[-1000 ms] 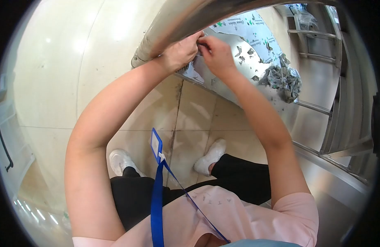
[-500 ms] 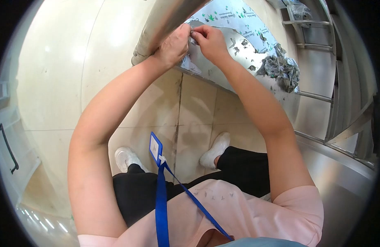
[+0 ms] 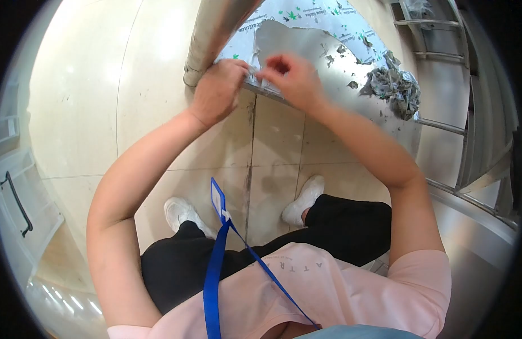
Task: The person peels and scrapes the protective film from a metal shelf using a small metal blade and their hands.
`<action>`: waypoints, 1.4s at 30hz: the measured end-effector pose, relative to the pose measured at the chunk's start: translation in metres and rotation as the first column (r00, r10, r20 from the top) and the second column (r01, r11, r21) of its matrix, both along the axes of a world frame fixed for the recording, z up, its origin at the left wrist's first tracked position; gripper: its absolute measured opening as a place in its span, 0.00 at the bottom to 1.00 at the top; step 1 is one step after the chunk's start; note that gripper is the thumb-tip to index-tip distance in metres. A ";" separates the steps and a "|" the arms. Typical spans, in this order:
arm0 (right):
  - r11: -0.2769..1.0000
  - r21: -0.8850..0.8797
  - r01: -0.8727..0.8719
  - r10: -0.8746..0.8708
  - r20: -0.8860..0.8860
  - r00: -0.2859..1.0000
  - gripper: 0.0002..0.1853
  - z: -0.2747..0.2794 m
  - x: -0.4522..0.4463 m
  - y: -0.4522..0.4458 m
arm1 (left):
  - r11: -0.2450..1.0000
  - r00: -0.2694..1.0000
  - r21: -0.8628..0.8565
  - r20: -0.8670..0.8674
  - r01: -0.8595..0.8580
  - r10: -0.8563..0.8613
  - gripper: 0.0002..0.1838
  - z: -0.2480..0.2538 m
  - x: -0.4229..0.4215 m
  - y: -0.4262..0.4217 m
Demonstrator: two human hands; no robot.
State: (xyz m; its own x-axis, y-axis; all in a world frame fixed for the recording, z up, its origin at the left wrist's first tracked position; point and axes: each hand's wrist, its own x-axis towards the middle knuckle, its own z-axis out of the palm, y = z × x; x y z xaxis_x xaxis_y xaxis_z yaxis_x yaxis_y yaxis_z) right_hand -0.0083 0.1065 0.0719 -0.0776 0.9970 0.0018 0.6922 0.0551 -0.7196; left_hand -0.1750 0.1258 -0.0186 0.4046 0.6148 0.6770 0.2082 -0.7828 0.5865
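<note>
A metal shelf (image 3: pixel 306 42) at the top centre is partly covered by printed protective film (image 3: pixel 329 14) with green leaf marks; a bare shiny patch shows in its middle. My left hand (image 3: pixel 220 89) is closed at the shelf's near edge, beside the metal post, its fingertips at the film. Just to its right, my right hand (image 3: pixel 293 79) has its thumb and fingers curled together, a little blurred. Whether a bit of film is between its fingertips is too small to tell. Crumpled grey film (image 3: pixel 394 87) lies on the shelf's right part, with small torn scraps around it.
A thick metal post (image 3: pixel 216 34) rises beside my left hand. Metal racks (image 3: pixel 464 73) stand along the right. A clear plastic bin (image 3: pixel 24 198) with a black handle is at the far left. My shoes (image 3: pixel 185 214) are on the tiled floor, and a blue lanyard badge (image 3: pixel 218 198) hangs below my hands.
Both hands have moved down toward the shelf's near edge and drawn slightly apart. More of the printed film and the bare patch shows behind them.
</note>
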 end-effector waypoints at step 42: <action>0.913 -0.261 -0.314 0.408 0.573 0.711 0.15 -0.066 0.027 0.115 | 1.000 0.913 -0.002 0.408 -0.018 0.018 0.11 0.066 0.012 -0.009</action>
State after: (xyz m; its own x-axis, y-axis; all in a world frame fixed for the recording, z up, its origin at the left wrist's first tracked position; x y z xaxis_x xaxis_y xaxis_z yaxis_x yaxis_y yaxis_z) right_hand 0.0187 0.2218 0.0063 -0.3692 0.8784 -0.3036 0.9277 0.3288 -0.1768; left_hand -0.1631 0.1172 0.0476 0.0821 0.6184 0.7816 -0.0345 -0.7820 0.6224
